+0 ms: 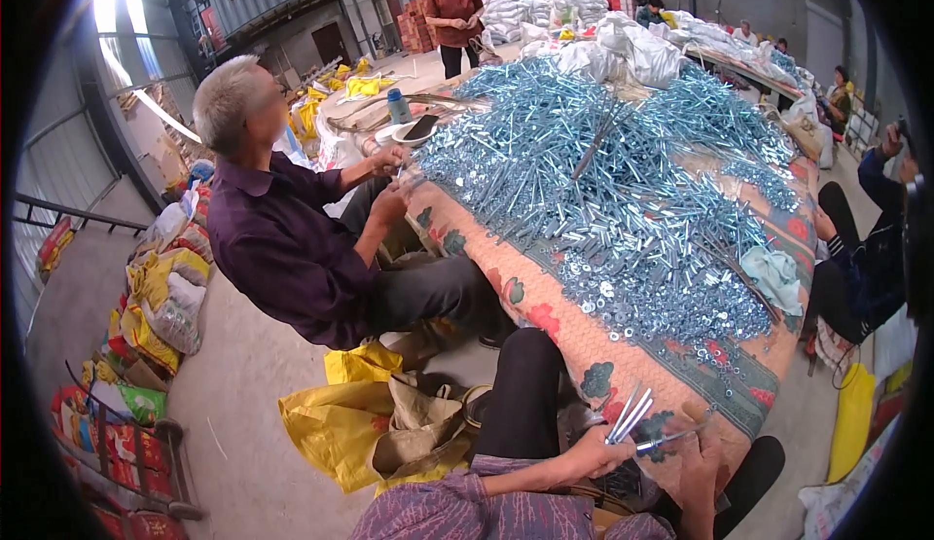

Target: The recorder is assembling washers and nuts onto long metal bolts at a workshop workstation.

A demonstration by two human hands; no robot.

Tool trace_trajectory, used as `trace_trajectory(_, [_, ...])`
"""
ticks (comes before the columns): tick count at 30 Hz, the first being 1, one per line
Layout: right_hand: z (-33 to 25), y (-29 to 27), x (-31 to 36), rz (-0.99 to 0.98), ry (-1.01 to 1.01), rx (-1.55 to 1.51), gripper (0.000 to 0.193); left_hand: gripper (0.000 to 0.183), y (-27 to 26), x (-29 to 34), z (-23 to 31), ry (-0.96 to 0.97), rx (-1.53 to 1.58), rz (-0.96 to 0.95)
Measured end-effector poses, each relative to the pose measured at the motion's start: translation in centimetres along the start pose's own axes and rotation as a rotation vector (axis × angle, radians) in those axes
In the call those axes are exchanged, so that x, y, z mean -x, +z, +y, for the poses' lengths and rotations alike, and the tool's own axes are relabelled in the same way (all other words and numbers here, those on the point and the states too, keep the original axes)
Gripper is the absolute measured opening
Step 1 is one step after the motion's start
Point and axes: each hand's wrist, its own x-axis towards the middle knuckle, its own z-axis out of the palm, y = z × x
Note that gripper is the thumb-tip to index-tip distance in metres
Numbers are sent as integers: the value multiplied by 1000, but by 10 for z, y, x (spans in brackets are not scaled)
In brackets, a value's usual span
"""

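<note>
My left hand [595, 454] is closed round several long shiny metal bolts [630, 414] that stick up from the fist. Another metal bolt [662, 442] points from this hand toward my right hand, its far end smeared. My right hand [700, 454] is just to the right, over the table's near edge; motion blurs its fingers, so its grip does not show. Just beyond my hands, loose nuts and washers [671, 302] lie spread on the flowered cloth [506, 258]. Behind them rises a big heap of bluish metal bolts [584, 151].
A person in a dark purple shirt [282, 238] sits at the left, hands at the table edge. Another person in dark clothes [866, 248] is at the right. Yellow sacks [336, 423] lie by my left knee. A pale cloth [772, 275] rests at the heap's right edge.
</note>
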Motion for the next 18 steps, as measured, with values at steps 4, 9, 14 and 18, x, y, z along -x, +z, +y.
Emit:
trace_trajectory(4, [-20,-2,0,-150,175,-82,33,13,1,0,-1,23,11,22])
trace_trajectory(9, [-7,-3,-5,-38,52,-49,33,17,5,-1,4,-59,8,-23])
trace_trajectory(14, [2,-19,-9,-131,129,10,32,16,-1,-7,9,-50,49,29])
trace_trajectory(18, [-11,-3,-8,-30,88,-57,33,15,8,-3,8,-65,41,-19])
